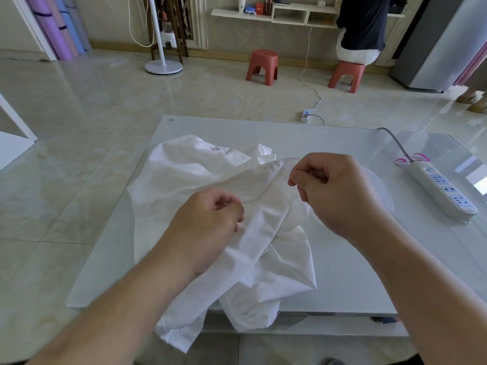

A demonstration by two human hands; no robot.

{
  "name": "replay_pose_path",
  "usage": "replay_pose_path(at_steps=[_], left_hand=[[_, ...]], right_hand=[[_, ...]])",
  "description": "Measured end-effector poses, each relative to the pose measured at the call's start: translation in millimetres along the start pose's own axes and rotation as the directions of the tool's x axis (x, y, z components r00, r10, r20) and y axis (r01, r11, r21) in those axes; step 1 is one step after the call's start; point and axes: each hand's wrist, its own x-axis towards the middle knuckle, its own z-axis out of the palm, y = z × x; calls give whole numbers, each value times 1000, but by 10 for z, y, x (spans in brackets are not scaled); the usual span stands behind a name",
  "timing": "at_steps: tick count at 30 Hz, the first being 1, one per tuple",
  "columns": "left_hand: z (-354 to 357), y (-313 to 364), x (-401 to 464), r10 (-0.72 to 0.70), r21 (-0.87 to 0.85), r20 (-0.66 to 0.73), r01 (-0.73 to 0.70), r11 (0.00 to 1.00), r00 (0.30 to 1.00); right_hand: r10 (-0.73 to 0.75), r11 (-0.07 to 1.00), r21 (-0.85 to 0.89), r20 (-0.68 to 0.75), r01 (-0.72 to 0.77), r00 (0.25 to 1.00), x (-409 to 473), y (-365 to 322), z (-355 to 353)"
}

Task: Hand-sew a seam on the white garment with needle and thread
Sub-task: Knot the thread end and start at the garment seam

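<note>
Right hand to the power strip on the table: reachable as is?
Probably yes. The power strip lies on the glass table just right of the right hand, with bare tabletop between them. But the hand's fingers are pinched, seemingly on thread by the white garment, so it would have to let go first.

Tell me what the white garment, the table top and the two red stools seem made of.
White garment: thin matte woven cloth, likely cotton; it creases softly. Table top: glossy glass, probably; it mirrors light. Red stools: smooth moulded plastic, apparently.

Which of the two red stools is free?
The left stool, standing bare near the fan base. The right stool has a person in a dark top sitting on it.
</note>
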Motion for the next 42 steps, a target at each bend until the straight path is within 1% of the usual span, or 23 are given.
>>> replay_pose_path(at_steps=[2,4,7,10,11,13,15,16,17,18,19,21,22,23,24,26,28,30,32,36,39,41,42], left_hand=[[22,6,-22,104,68,-58,-100,993,993],[27,11,-38,228,91,-58,-223,971,972],[33,29,-75,385,111,18,-385,916,923],[55,46,-110,452,154,79,-459,875,889],[64,44,-113,452,178,69,-457,871,889],[66,18,-88,408,194,-46,-392,899,912],[16,15,-50,283,142,-177,-260,955,943],[-13,19,-36,244,131,-201,-221,967,949],[-25,11,-21,248,146,-186,-223,964,951],[-27,10,-29,269,159,-133,-247,956,954],[-22,21,-60,291,146,-53,-280,949,955],[32,57,-116,332,94,114,-342,935,937],[71,61,-138,339,90,165,-357,930,926],[107,68,-153,332,99,187,-354,930,925],[128,68,-158,317,105,181,-338,935,931],[125,54,-133,284,74,111,-293,953,952],[95,52,-107,253,-8,49,-253,967,966],[70,49,-85,235,-101,33,-230,968,972],[61,48,-77,223,-155,19,-217,964,975],[38,29,-61,196,-165,-38,-199,966,980],[29,20,-46,188,-167,-64,-196,966,980],[29,24,-49,200,-141,-62,-207,968,978],[30,28,-51,205,-123,-55,-210,970,977]], right_hand=[[-68,997,23,46,67,997,-34,-36,1],[-129,991,35,101,126,986,-76,-82,6],[-219,975,14,173,220,960,-144,-161,22],[-247,966,-20,221,258,943,-175,-184,47],[-245,966,-27,221,257,944,-174,-178,51],[-237,969,-27,198,247,951,-168,-166,43],[-223,973,-13,178,229,958,-160,-163,26],[-219,975,-9,177,224,960,-158,-161,18],[-220,974,-9,181,225,959,-156,-158,14],[-225,973,-9,188,231,956,-156,-158,19],[-232,971,-10,196,238,953,-159,-159,31],[-240,968,-17,204,249,949,-168,-171,57],[-236,969,-21,208,246,949,-175,-179,70],[-229,970,-28,212,241,950,-180,-183,77],[-224,971,-37,214,237,951,-184,-183,77],[-215,972,-52,203,230,955,-184,-171,63],[-192,976,-71,182,208,964,-163,-144,46],[-145,981,-105,158,163,977,-135,-121,45],[-74,984,-151,140,95,987,-114,-105,60],[71,962,-270,102,-41,992,-77,-54,60],[171,904,-409,74,-127,983,-92,-64,58],[188,870,-471,46,-145,981,-122,-90,84],[154,883,-454,38,-120,987,-134,-109,89]])
